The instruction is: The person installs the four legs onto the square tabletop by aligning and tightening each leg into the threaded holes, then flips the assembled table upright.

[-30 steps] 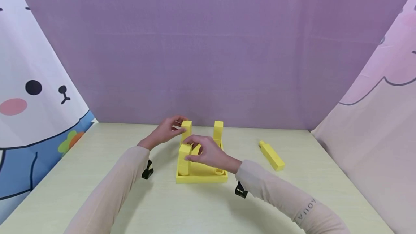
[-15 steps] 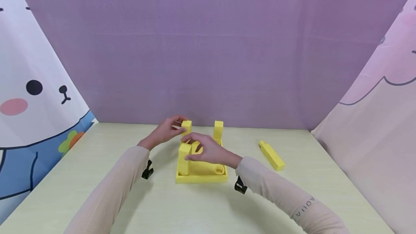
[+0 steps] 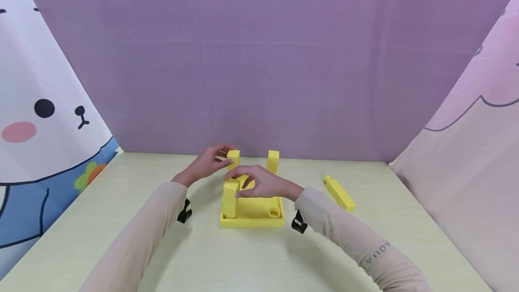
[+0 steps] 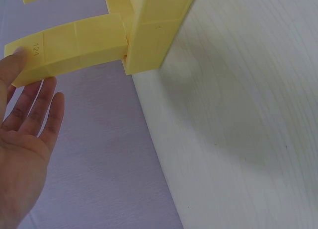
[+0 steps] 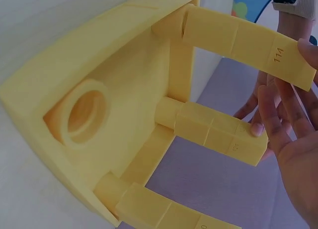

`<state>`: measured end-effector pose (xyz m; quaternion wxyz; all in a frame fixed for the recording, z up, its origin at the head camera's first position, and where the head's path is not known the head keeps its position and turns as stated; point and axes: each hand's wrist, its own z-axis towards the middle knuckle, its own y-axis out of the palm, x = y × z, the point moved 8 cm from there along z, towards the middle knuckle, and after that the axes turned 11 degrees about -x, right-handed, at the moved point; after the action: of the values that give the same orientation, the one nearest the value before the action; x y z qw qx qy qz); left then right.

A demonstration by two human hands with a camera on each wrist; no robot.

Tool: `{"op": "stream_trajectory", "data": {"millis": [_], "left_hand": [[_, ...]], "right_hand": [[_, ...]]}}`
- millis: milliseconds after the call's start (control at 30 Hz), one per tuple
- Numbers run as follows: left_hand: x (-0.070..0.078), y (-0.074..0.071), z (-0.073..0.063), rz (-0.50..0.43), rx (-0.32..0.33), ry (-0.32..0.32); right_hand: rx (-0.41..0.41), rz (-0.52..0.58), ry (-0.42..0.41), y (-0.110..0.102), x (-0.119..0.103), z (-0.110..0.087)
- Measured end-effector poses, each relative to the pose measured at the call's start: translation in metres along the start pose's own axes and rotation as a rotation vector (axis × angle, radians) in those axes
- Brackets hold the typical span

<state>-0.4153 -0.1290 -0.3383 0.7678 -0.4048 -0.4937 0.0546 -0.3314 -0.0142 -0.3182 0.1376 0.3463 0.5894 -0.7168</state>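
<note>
A shallow, smooth yellow tray (image 3: 252, 223) with a raised rim sits on the pale, wood-grained surface (image 3: 243, 260). In its corners stand three square-sided posts: the near-left post (image 3: 230, 202), pinched near its top by the right hand (image 3: 265, 183); the far-left post (image 3: 233, 157), pinched by the left hand (image 3: 207, 162); and the far-right post (image 3: 273, 161). A round, hollow socket (image 3: 274, 212) fills the near-right corner. A loose post (image 3: 339, 193), knobbed at one end, lies right of the tray.

Bright, diffuse light fills the head view; the arms (image 3: 135, 229) throw soft-edged shadows on the table (image 3: 243, 265). Both wrist views look greyer and dimmer.
</note>
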Motion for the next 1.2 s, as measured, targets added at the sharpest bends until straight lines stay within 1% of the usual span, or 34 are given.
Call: {"op": "stream_trajectory", "data": {"millis": [100, 167, 400, 567, 700, 833, 933, 1067, 1200], "left_hand": [[0.0001, -0.0002, 0.0002, 0.000, 0.002, 0.006], [0.0002, -0.0001, 0.0002, 0.000, 0.003, 0.011], [0.0014, -0.0004, 0.0005, -0.002, 0.008, 0.032], [0.0017, -0.0005, 0.0001, 0.000, 0.007, 0.015], [0.0006, -0.0002, 0.0001, -0.002, 0.001, -0.005], [-0.0002, 0.0001, 0.0004, -0.005, -0.001, -0.005], [0.0003, 0.0001, 0.0003, -0.003, 0.001, -0.001], [0.0014, -0.0001, -0.0001, -0.001, 0.004, 0.000], [0.0004, 0.0003, 0.0005, 0.002, 0.001, 0.006]], "right_hand": [[0.023, 0.000, -0.002, -0.0009, -0.0004, 0.0001], [0.054, -0.007, 0.007, -0.0014, -0.0001, -0.0004], [0.209, -0.058, 0.062, -0.0003, -0.0001, -0.0032], [0.300, -0.083, 0.105, 0.0031, -0.0023, -0.0060], [0.333, -0.083, 0.130, 0.0046, -0.0039, -0.0076], [0.331, -0.083, 0.143, 0.0048, -0.0039, -0.0075], [0.302, -0.073, 0.143, 0.0044, -0.0036, -0.0067], [0.227, -0.045, 0.131, 0.0037, -0.0017, -0.0043], [0.122, -0.030, 0.087, 0.0032, -0.0008, -0.0013]]}}
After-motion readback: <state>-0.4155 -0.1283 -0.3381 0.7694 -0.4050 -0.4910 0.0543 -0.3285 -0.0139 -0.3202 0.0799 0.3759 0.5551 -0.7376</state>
